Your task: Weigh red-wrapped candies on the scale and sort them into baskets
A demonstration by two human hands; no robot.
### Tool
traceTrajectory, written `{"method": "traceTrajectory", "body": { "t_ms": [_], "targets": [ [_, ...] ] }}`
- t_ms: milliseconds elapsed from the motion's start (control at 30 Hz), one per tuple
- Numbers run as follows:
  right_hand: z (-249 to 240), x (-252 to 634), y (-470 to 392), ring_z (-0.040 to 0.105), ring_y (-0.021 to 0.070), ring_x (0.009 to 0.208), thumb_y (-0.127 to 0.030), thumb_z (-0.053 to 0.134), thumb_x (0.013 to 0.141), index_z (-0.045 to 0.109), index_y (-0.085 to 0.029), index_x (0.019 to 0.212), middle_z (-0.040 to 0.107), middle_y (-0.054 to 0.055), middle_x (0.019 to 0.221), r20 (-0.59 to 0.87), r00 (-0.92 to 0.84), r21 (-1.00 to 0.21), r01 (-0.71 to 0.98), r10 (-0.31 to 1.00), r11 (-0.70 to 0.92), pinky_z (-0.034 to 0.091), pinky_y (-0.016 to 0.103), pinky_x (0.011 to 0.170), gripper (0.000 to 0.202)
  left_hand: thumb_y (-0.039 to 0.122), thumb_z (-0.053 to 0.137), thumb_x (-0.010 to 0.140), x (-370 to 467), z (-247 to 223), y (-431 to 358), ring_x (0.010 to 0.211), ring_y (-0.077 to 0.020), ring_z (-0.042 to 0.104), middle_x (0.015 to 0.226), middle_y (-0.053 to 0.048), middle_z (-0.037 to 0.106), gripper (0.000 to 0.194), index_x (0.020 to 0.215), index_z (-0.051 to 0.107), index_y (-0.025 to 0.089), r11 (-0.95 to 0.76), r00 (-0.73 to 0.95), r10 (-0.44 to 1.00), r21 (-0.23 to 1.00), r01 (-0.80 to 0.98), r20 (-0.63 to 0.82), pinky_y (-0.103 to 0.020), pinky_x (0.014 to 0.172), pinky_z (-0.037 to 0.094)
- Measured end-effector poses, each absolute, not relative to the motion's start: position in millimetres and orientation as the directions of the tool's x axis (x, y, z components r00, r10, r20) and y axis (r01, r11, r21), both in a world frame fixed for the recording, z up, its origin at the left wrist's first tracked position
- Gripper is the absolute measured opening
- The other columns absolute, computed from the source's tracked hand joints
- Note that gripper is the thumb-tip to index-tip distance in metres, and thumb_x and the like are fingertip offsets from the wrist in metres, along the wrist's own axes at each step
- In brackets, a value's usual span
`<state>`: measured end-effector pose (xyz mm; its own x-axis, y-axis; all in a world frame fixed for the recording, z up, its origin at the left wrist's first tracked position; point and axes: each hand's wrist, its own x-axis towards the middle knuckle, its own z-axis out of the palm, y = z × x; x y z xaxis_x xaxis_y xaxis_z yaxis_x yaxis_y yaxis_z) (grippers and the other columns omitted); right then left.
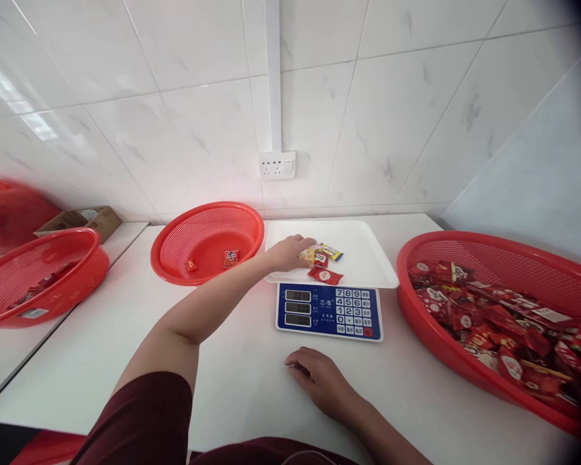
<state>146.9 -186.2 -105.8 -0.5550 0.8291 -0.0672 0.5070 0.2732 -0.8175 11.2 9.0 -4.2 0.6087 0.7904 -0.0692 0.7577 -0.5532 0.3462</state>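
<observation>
Our left hand (290,252) is over the shallow white plastic tray (363,248) on the blue-and-white electronic scale (328,312). Fingers bent around a yellow-and-clear wrapped piece (310,254); can't tell if it's gripped or only touched. Beside it on the tray: a yellow-and-blue wrapped piece (331,251) and a glossy red packet (325,276). Right hand (319,381) rests on the white tabletop (244,381), loosely curled, nothing visible in it.

Our take: work by fingertips, one wrapper at a time, by its crimped end. Don't press down or lean the wrist on the tray; that would skew any reading. Trust the display only with our hand clear. Keep the right hand off the keys.
</observation>
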Motion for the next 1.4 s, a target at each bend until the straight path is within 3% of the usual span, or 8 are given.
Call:
{"method": "traceTrajectory", "body": {
  "t_ms": [267, 467, 600, 800, 933, 1100, 1267, 1400],
  "targets": [
    [-103.7, 146.7, -187.0, 0.061, 0.0182, 0.086, -0.024, 0.045, 0.087, 0.065, -0.019, 0.093, 0.067, 0.006, 0.094, -0.098, -0.534, -0.830, 0.509, 0.840, 0.227, 0.046, 0.029, 0.076, 0.021, 0.034, 0.045, 0.088, -14.8, 14.1, 4.5, 0.108, -0.0245, 0.057, 0.122, -0.008, 0.060, 0.044, 0.132, 0.042, 0.024, -0.370, 0.350, 0.929, 0.380, 0.848, 0.122, -0.033, 0.084, 0.045],
    [-102.6, 144.3, -187.1, 0.061, 0.0186, 0.087, -0.024, 0.045, 0.087, 0.065, -0.020, 0.091, 0.068, 0.005, 0.094, -0.090, -0.542, -0.828, 0.506, 0.835, 0.240, 0.046, 0.029, 0.077, 0.021, 0.041, 0.043, 0.090, -53.9, 33.2, -8.1, 0.124, -0.0330, 0.045, 0.134, -0.015, 0.049, 0.054, 0.138, 0.034, 0.021, -0.218, 0.203, 0.970, 0.108, 0.970, 0.131, -0.047, 0.096, 0.037],
    [-103.2, 143.4, -186.3, 0.061, 0.0193, 0.086, -0.023, 0.045, 0.087, 0.065, -0.020, 0.090, 0.068, 0.005, 0.093, -0.083, -0.545, -0.810, 0.524, 0.834, 0.262, 0.046, 0.030, 0.076, 0.021, 0.061, 0.041, 0.085, -32.1, 21.1, -18.0, 0.142, -0.0321, 0.004, 0.155, -0.014, 0.015, 0.074, 0.145, 0.022, 0.023, -0.463, 0.466, 0.885, 0.136, 0.876, 0.011, -0.052, 0.111, 0.012],
    [-105.5, 145.1, -185.7, 0.061, 0.0182, 0.083, -0.023, 0.045, 0.086, 0.065, -0.020, 0.087, 0.068, 0.005, 0.091, -0.071, -0.522, -0.835, 0.497, 0.850, 0.236, 0.046, 0.028, 0.074, 0.020, 0.072, 0.038, 0.078, 35.6, -2.7, -11.4, 0.142, -0.0325, -0.003, 0.156, -0.012, 0.009, 0.086, 0.147, 0.019, 0.025, -0.742, 0.783, 0.618, 0.274, 0.612, -0.071, -0.054, 0.111, 0.006],
    [-106.2, 146.4, -185.2, 0.060, 0.0178, 0.078, -0.024, 0.044, 0.087, 0.064, -0.020, 0.088, 0.066, 0.004, 0.089, -0.079, -0.517, -0.838, 0.498, 0.852, 0.225, 0.046, 0.027, 0.069, 0.021, 0.070, 0.033, 0.081, 56.9, -11.3, 5.5, 0.139, -0.0340, 0.017, 0.149, -0.014, 0.027, 0.077, 0.141, 0.033, 0.023, -0.788, 0.808, 0.583, 0.184, 0.588, -0.085, -0.052, 0.108, 0.018],
    [-105.1, 145.9, -184.8, 0.061, 0.0188, 0.082, -0.025, 0.043, 0.087, 0.063, -0.020, 0.088, 0.066, 0.005, 0.090, -0.079, -0.552, -0.832, 0.495, 0.830, 0.250, 0.046, 0.029, 0.074, 0.020, 0.060, 0.035, 0.087, 64.2, -13.0, 5.9, 0.109, -0.0285, 0.051, 0.119, -0.014, 0.055, 0.058, 0.126, 0.049, 0.020, -0.767, 0.767, 0.642, 0.002, 0.642, -0.006, -0.039, 0.086, 0.043],
    [-103.3, 146.1, -187.7, 0.061, 0.0188, 0.084, -0.025, 0.043, 0.088, 0.063, -0.020, 0.090, 0.066, 0.005, 0.093, -0.096, -0.550, -0.829, 0.505, 0.830, 0.238, 0.046, 0.029, 0.074, 0.021, 0.042, 0.037, 0.092, 47.0, -7.1, 2.3, 0.088, -0.0206, 0.060, 0.104, -0.007, 0.061, 0.034, 0.113, 0.054, 0.023, -0.659, 0.658, 0.752, 0.007, 0.752, 0.012, -0.029, 0.070, 0.044],
    [-103.4, 146.7, -188.9, 0.060, 0.0184, 0.081, -0.024, 0.043, 0.087, 0.063, -0.019, 0.091, 0.066, 0.005, 0.092, -0.091, -0.538, -0.824, 0.513, 0.838, 0.240, 0.046, 0.029, 0.073, 0.021, 0.042, 0.038, 0.092, -3.0, 14.3, 10.0, 0.090, -0.0220, 0.061, 0.103, -0.007, 0.063, 0.032, 0.109, 0.056, 0.022, -0.442, 0.429, 0.885, 0.034, 0.896, 0.182, -0.029, 0.069, 0.044]
  ]
}}
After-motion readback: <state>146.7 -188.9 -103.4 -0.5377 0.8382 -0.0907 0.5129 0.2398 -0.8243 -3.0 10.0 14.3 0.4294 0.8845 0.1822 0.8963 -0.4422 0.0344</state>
